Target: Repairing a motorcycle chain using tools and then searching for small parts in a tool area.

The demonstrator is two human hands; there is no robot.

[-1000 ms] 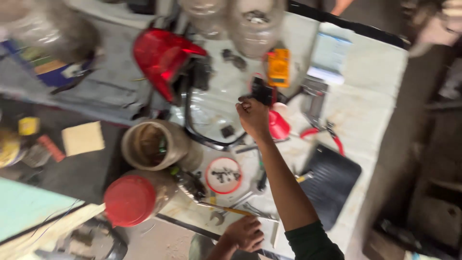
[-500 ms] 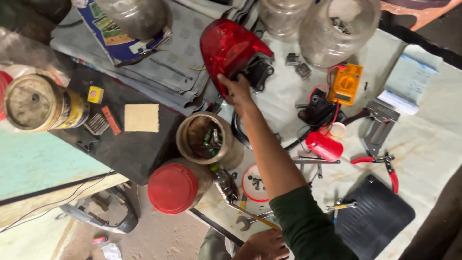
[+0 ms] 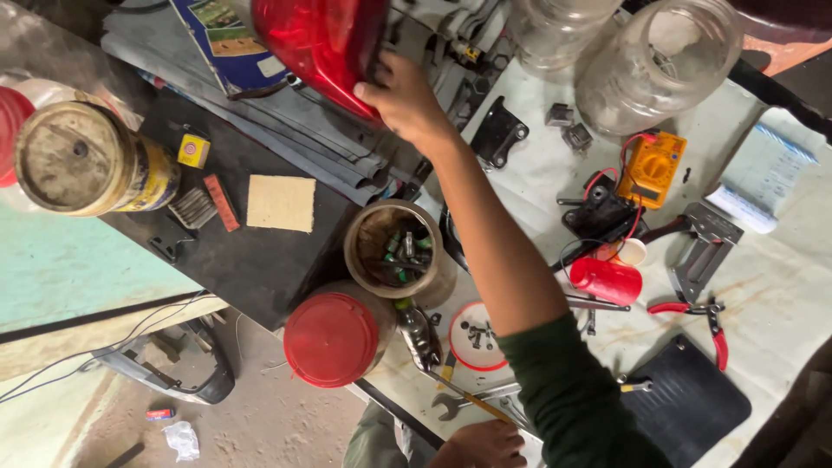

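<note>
Looking down over a cluttered workbench, the view shows a person's arm reaching up the middle of the frame. Far left of the grip stands a dusty yellow tin (image 3: 87, 160), with a small yellow box (image 3: 193, 150), a red strip (image 3: 221, 202) and a tan square pad (image 3: 281, 204) lying on a black mat (image 3: 251, 260) between the tin and the arm. Below the grip, just beside the forearm, sit an open can (image 3: 394, 247) full of small parts and a jar with a red lid (image 3: 334, 338).

At top centre, the right hand (image 3: 403, 100) is closed over the lower edge of a red lamp cover (image 3: 316, 43), fingers curled onto its rim. The left hand (image 3: 481, 446) rests at the bottom edge, near a spanner (image 3: 451, 403); whether its fingers are spread or closed cannot be told.

Right of the grip stand two clear glass jars (image 3: 654, 61). Below them lie one orange meter (image 3: 650, 169), one red cup (image 3: 607, 280), one red-handled pliers (image 3: 706, 316) and one black pad (image 3: 693, 403).
</note>
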